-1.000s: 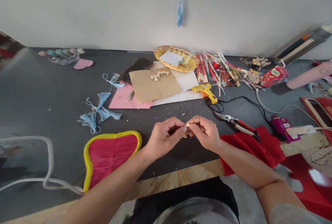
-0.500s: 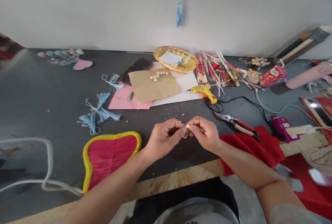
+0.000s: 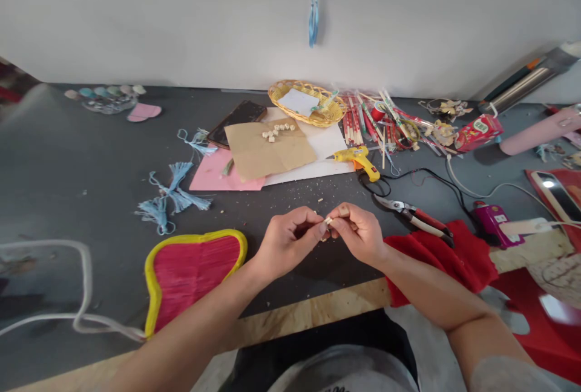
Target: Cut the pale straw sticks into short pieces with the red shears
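Fingertip to fingertip over the dark tabletop (image 3: 290, 286), my left hand (image 3: 290, 239) and my right hand (image 3: 358, 233) pinch small cream-coloured wooden pieces (image 3: 328, 221) between them. Fingers cover most of these pieces, so their exact shape is hidden. Tiny light chips lie on the table around my hands. Beyond them, several small pale clusters (image 3: 272, 136) rest on a sheet of brown paper (image 3: 247, 153). To the right of the paper lies a yellow glue gun (image 3: 356, 157). Red-and-white-handled pruning shears (image 3: 415, 218) are to the right of my right hand.
A wicker basket (image 3: 276, 91) and bundled chopsticks (image 3: 354, 123) stand by the wall. Blue tassels (image 3: 175, 189) and a pink, yellow-edged panel (image 3: 197, 271) lie left. Red cloth (image 3: 467, 259), a purple box (image 3: 494, 222), a red drink carton (image 3: 479, 133) and cables are on the right.
Both hands stay almost in place, still pinching the small wooden pieces, with only a very slight shift of the fingertips. Nothing else has visibly moved.
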### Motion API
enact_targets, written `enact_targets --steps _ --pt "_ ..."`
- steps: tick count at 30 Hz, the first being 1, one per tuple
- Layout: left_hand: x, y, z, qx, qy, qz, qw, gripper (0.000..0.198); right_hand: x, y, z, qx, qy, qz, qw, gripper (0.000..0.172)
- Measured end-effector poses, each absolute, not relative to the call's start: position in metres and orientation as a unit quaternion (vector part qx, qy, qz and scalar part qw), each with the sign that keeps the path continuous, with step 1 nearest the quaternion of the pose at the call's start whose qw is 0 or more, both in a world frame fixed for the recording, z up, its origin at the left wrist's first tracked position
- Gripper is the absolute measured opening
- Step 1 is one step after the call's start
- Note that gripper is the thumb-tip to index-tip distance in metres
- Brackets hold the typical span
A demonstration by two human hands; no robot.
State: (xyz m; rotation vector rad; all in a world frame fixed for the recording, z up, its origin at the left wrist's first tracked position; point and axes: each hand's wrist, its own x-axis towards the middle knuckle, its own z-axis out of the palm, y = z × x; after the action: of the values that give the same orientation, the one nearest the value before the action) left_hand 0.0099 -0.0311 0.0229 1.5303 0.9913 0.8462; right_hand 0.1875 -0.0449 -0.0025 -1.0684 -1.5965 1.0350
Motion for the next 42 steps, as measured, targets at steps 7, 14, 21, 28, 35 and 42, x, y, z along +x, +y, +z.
enact_targets --steps 7,14,21,28,35,42 --pt "0.012 -0.031 0.025 0.644 0.412 0.36 0.535 0.015 0.188 -0.045 -0.001 -0.439 -0.649 0.426 0.453 0.015" --pt "0.011 -0.031 0.024 0.644 0.431 0.352 0.525 0.016 0.188 -0.044 0.0 -0.438 -0.648 0.427 0.453 0.013" --pt "0.012 -0.031 0.024 0.641 0.423 0.356 0.532 0.017 0.187 -0.045 -0.002 -0.436 -0.642 0.434 0.458 0.014" --pt "0.01 -0.031 0.021 0.637 0.422 0.348 0.543 0.018 0.188 -0.044 -0.001 -0.442 -0.642 0.433 0.453 0.017" --pt "0.011 -0.03 0.026 0.608 0.432 0.34 0.573 0.018 0.189 -0.045 -0.001 -0.452 -0.647 0.428 0.44 0.017" --pt "0.007 -0.016 0.017 0.466 0.447 0.403 0.648 0.021 0.203 -0.022 -0.005 -0.46 -0.796 0.226 0.321 0.014"
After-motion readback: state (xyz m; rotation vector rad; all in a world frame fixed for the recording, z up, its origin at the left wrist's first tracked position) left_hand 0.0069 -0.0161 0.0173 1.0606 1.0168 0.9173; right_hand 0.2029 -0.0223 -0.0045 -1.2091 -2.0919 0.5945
